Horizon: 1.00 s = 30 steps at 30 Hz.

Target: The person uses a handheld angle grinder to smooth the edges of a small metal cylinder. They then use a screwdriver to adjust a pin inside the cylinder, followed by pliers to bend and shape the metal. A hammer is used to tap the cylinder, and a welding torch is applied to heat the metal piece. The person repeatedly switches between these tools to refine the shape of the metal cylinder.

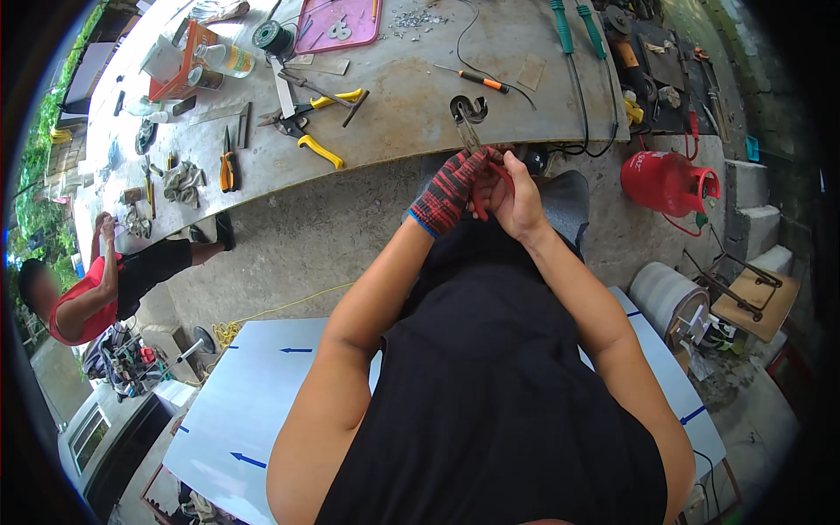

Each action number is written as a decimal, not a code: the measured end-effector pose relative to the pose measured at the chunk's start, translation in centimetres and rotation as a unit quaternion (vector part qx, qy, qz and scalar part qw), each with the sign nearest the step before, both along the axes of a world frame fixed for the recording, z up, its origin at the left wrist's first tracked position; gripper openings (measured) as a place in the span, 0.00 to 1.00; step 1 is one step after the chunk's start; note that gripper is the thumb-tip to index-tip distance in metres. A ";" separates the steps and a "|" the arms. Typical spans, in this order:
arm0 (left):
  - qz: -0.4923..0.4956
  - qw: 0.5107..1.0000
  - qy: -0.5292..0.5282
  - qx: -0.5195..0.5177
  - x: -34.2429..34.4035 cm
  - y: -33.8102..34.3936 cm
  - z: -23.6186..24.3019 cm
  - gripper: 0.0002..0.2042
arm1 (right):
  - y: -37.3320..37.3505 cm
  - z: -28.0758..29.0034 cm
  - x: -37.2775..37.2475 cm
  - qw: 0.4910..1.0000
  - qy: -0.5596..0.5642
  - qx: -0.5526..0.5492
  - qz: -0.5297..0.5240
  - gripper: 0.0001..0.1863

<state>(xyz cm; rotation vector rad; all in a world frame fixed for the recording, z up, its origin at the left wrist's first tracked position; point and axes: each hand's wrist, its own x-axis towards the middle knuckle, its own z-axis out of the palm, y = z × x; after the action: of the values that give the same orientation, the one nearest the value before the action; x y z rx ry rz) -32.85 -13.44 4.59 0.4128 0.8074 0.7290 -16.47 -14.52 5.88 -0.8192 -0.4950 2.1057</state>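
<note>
Just off the table's near edge, my two hands are close together on a tool with red handles and bright metal jaws that looks like pliers. My left hand, in a red-and-black knit glove, is closed around its upper part. My bare right hand is closed at the red handles, its fingers partly hidden. The jaws point away from me over the table edge. At their tip is a dark curled metal piece; I cannot tell whether the jaws grip it.
On the worktable lie yellow-handled cutters, an orange screwdriver, orange-handled pliers and a pink tray. A red gas cylinder stands right. Another person works at the left end. A white panel lies behind me.
</note>
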 end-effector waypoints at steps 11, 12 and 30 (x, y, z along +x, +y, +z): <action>-0.003 0.958 0.189 0.218 0.4 -0.6 -0.5 0.20 | 0.0 -0.1 -0.7 1.000 0.015 0.000 -0.020 0.34; 0.005 0.911 0.253 0.325 0.3 -0.5 -0.8 0.19 | -0.1 0.1 -0.9 0.999 0.008 -0.017 -0.032 0.36; 0.032 0.829 0.340 0.444 -2.1 1.4 4.8 0.11 | -0.2 -1.6 4.2 0.983 -0.171 0.035 -0.051 0.30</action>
<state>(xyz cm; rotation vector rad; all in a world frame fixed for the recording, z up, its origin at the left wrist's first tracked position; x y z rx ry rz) -34.97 -12.06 9.38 1.5646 1.1142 1.0188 -12.26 -14.76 4.24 -1.1472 -0.6889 1.8497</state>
